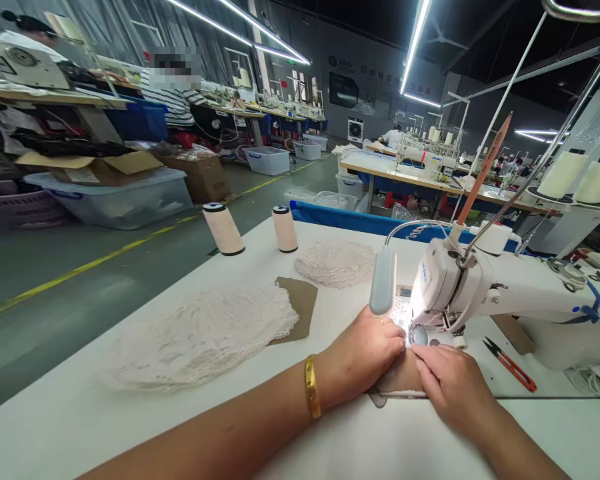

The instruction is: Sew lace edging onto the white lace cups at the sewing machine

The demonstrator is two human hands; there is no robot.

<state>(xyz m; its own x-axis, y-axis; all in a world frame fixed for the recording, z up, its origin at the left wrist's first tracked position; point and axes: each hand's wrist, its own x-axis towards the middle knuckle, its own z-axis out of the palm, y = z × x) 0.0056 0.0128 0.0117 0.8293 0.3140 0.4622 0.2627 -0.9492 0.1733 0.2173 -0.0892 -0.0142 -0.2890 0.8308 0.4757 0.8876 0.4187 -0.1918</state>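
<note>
A white sewing machine (pixel 505 287) stands at the right, its lamp (pixel 383 280) lighting the needle area. Under the needle lies white lace (pixel 401 312), with a brown piece (pixel 403 375) nearer me. My left hand (pixel 363 353), a gold bracelet at its wrist, presses on the lace left of the needle, fingers together. Close on the right, my right hand (pixel 453 380) pinches the edge of the brown piece with thumb and forefinger. A pile of white lace (pixel 205 333) rests to the left, partly over a brown card (pixel 300 307). Behind it is a second lace pile (pixel 336 263).
Two thread cones (pixel 223 230) (pixel 285 230) stand at the table's back edge. Red-handled snips (pixel 510 363) lie right of my right hand. A blue cloth trough (pixel 350 219) runs behind the table. Other people sit at machines across the aisle.
</note>
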